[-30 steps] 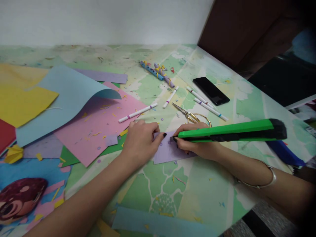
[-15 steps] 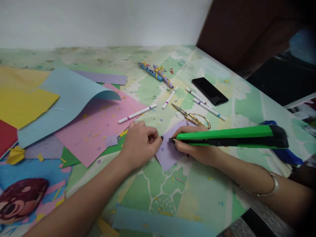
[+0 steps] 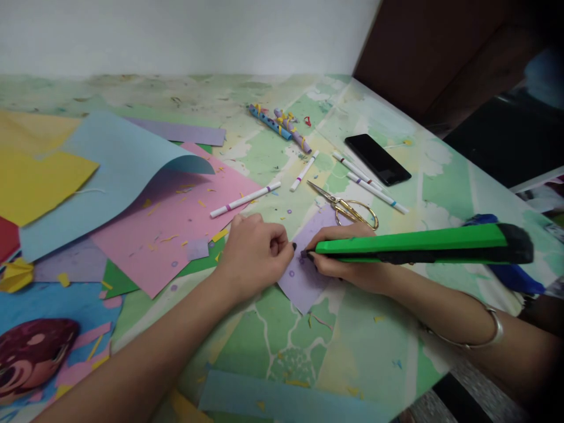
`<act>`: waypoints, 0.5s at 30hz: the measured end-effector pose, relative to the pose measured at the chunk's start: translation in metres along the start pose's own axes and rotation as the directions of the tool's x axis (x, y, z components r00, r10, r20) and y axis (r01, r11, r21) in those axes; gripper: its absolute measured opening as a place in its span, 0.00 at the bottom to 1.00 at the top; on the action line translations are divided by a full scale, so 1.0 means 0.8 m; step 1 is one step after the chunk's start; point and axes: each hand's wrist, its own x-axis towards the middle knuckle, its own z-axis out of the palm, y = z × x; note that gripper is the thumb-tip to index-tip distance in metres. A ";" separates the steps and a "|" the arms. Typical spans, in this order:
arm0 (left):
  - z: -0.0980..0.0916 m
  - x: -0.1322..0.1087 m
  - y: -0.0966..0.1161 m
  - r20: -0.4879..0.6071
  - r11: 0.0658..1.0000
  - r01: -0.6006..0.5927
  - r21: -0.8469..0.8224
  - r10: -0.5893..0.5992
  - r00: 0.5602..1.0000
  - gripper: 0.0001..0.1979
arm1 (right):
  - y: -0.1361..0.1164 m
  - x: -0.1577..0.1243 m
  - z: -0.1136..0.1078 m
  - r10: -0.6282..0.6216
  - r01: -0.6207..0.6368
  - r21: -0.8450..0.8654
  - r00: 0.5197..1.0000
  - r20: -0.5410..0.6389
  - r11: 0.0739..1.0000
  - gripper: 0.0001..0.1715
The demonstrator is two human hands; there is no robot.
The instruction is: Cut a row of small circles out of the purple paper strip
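Observation:
A small sheet of purple paper (image 3: pixel 304 285) with little ring marks lies on the table between my hands. Curled up, my left hand (image 3: pixel 255 255) rests on its left edge, the thumb pressed against the fingers. My right hand (image 3: pixel 348 258) is closed round the front end of a green and black utility knife (image 3: pixel 423 244). The knife's narrow front end points down at the paper, close to my left thumb; its far end sticks out to the right. Gold-handled scissors (image 3: pixel 341 205) lie just behind the paper, points to the left.
Several white markers (image 3: pixel 245 198) and a black phone (image 3: pixel 378 159) lie farther back. Two decorated paper rolls (image 3: pixel 293 132) are behind them. Pink paper (image 3: pixel 163 235) and curling blue paper (image 3: pixel 101 176) spread leftward. Paper scraps litter the patterned tablecloth. A dark red case (image 3: pixel 37 355) sits front left.
My view has shifted slightly. The knife tip stays at about the same part of the purple paper, and both hands keep their holds.

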 end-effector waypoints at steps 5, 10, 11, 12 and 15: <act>0.005 0.002 0.000 -0.003 1.000 0.004 0.018 -0.004 1.000 0.12 | 0.000 -0.005 -0.002 0.140 -0.147 0.129 0.988 0.068 0.981 0.04; 0.006 0.001 0.001 -0.004 1.000 -0.013 0.021 0.013 1.000 0.11 | 0.002 -0.006 0.000 0.126 -0.132 0.125 0.991 0.053 0.983 0.03; 0.006 0.001 0.000 -0.005 1.000 -0.014 0.021 0.014 1.000 0.11 | 0.001 -0.006 0.001 0.110 -0.113 0.112 0.993 0.035 0.987 0.03; 0.006 0.001 0.000 -0.005 1.000 -0.014 0.020 0.015 1.000 0.11 | 0.001 -0.006 0.001 0.099 -0.101 0.104 0.995 0.023 0.990 0.03; 0.005 0.001 0.000 -0.001 1.000 -0.012 0.018 0.012 1.000 0.12 | 0.000 -0.006 0.000 0.104 -0.106 0.097 0.994 0.026 0.990 0.03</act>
